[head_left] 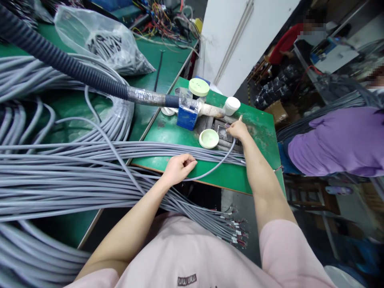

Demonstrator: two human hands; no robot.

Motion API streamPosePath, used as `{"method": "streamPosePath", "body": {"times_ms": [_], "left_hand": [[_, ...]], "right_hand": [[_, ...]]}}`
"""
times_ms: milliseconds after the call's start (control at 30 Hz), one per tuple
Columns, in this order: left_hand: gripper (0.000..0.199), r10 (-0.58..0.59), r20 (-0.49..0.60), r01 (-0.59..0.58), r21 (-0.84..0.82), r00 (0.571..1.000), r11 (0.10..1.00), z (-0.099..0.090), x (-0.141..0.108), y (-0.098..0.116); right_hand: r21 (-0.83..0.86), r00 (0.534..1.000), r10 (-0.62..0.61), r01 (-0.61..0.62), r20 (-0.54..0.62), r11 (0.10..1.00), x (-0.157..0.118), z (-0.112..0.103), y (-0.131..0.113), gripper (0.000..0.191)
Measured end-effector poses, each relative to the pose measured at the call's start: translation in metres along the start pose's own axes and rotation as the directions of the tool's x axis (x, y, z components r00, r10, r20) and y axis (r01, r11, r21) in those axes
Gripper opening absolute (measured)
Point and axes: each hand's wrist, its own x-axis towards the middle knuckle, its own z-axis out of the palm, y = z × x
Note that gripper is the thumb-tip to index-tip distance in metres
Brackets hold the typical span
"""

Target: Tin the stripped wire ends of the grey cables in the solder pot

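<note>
My right hand (237,130) is closed on the end of a grey cable (220,163), over a dark metal pot (223,134) set in the green board. The cable curves down and left from there, passing beside my left hand (179,169). The left hand's fingers are curled at the front edge of the board; what they hold, if anything, is hidden. A bundle of grey cables (156,149) runs behind the left hand. An open pale green tub (209,138) stands left of the pot, and a white cup (231,106) behind it.
A ridged black hose (99,78) crosses from the upper left to a blue block (186,117). Coiled grey cables (60,188) cover the left table. Cable ends with stripped wires (237,232) hang near my body. A person in purple (336,142) is at the right.
</note>
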Motion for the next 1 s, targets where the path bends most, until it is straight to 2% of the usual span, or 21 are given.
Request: {"method": "streamPosePath", "body": {"times_ms": [500,767,900,1000], "left_hand": [[0.02,-0.008,0.003,0.008,-0.006,1.0,1.0,0.001,-0.001,-0.003],[0.019,0.007,-0.007,-0.007,0.008,1.0,1.0,0.001,-0.001,-0.001],[0.018,0.023,-0.016,-0.023,0.037,1.0,0.999,0.001,-0.001,0.0],[0.019,0.042,-0.027,-0.04,0.058,0.999,0.998,0.002,-0.001,-0.001]], "right_hand": [[-0.028,1.0,-0.003,0.003,-0.002,1.0,-0.003,-0.005,0.001,0.025],[-0.011,1.0,0.004,-0.004,0.005,1.0,-0.003,-0.001,-0.002,0.024],[0.012,1.0,-0.003,0.003,-0.023,1.0,-0.01,-0.008,0.0,0.019],[0.131,0.993,-0.055,0.068,-0.103,0.989,-0.027,-0.019,0.006,0.021]]}}
